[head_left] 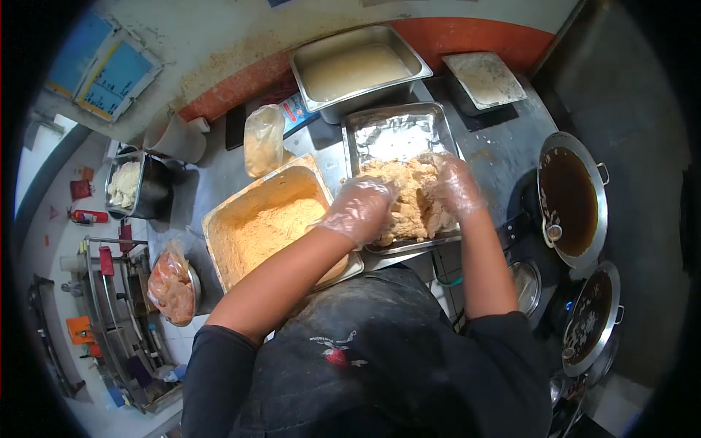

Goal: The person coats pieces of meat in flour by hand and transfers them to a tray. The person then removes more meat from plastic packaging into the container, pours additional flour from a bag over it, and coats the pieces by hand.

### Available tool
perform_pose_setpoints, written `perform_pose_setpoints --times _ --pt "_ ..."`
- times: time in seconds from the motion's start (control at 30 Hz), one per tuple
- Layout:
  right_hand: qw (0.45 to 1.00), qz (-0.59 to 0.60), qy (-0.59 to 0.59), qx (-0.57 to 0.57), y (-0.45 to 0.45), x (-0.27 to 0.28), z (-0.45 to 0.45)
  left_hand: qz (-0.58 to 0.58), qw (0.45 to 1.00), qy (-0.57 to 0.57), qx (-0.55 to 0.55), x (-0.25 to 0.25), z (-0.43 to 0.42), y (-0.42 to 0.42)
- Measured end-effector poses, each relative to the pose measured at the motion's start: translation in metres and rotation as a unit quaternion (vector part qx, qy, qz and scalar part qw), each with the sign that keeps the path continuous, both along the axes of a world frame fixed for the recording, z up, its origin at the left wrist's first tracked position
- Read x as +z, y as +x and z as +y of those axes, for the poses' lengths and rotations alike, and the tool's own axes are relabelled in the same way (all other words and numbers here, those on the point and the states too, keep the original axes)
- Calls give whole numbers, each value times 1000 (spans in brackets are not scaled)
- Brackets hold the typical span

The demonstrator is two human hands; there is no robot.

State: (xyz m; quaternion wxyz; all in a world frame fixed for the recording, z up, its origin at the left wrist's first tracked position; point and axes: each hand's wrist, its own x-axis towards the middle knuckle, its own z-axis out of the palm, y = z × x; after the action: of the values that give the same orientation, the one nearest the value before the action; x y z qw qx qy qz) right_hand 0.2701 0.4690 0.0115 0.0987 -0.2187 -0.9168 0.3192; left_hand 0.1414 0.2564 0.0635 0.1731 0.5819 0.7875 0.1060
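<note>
Both hands wear clear plastic gloves. My left hand is at the left side of a heap of breaded pieces, its fingers bent against them and partly hidden. At the heap's right side is my right hand, touching the pieces with fingertips that are hard to make out. The heap fills the near part of a metal tray, whose far part shows bare shiny metal. Left of the tray, under my left forearm, stands a deep tub with orange-tinted breading flour in it.
Behind the tray stands a pan of cloudy liquid, with a lidded container to its right. Two pans of dark oil are on the right. A plastic bag, bagged raw meat and a dough container are on the left.
</note>
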Motion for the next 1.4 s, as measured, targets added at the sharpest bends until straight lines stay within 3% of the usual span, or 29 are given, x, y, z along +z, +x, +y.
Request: perform_pose_setpoints --times 0.07,0.1,0.13,0.17,0.2,0.23,0.27,0.33,0.37,0.47,0.53,0.6,0.67,0.7,0.8,0.83,0.97,1.07,1.17,1.3,1.4 --pt "997 47 55 13 9 14 -22 10 995 91 30 2 -27 -7" --pt "986 80 122 83 10 10 -26 -9 985 166 48 10 -47 -12" --pt "983 58 131 115 12 3 -32 44 987 128 83 17 -70 -21" --pt "978 38 139 151 15 -7 -40 46 977 165 127 10 -98 -32" --pt "971 21 147 190 17 -19 -50 68 973 138 171 13 -126 -42" --pt "950 112 224 183 18 -28 -60 63 970 90 218 14 -155 -52" --pt "955 123 193 186 13 -34 -67 56 961 43 266 12 -182 -60" --pt "963 136 133 192 -6 -2 -84 -32 915 -122 384 3 -222 -70" --pt "942 185 179 213 -22 11 -103 -80 876 -198 433 0 -239 -73" --pt "902 160 219 335 -83 11 -174 -103 899 -308 292 -4 -246 -62" --pt "884 -90 160 429 -137 -1 -227 -132 888 -346 273 -12 -239 -48" --pt "780 -136 243 560 -187 -13 -273 -133 890 -363 242 -33 -243 -38" --pt "756 -56 308 575 -200 -38 -292 -106 903 -362 205 -78 -255 -32" --pt "741 -15 336 581 -207 -50 -301 -99 903 -360 213 -56 -255 -26" --pt "753 -95 359 543 -198 -86 -309 -144 905 -325 233 -71 -275 -28" --pt "792 -152 297 512 -187 -85 -308 -149 906 -322 229 -69 -278 -28" --pt "645 -290 406 579 -138 -62 -291 -161 915 -300 217 -62 -277 -31" --pt "692 -383 211 575 -122 -67 -291 -188 914 -285 220 -76 -279 -31" --pt "760 -491 70 420 -131 -7 -318 -217 913 -274 210 -87 -275 -33" --pt "848 -381 -128 345 -124 -51 -316 -256 917 -248 176 -93 -266 -46" --pt "884 -305 -205 289 -126 -69 -315 -258 901 -173 305 -67 -283 -54"
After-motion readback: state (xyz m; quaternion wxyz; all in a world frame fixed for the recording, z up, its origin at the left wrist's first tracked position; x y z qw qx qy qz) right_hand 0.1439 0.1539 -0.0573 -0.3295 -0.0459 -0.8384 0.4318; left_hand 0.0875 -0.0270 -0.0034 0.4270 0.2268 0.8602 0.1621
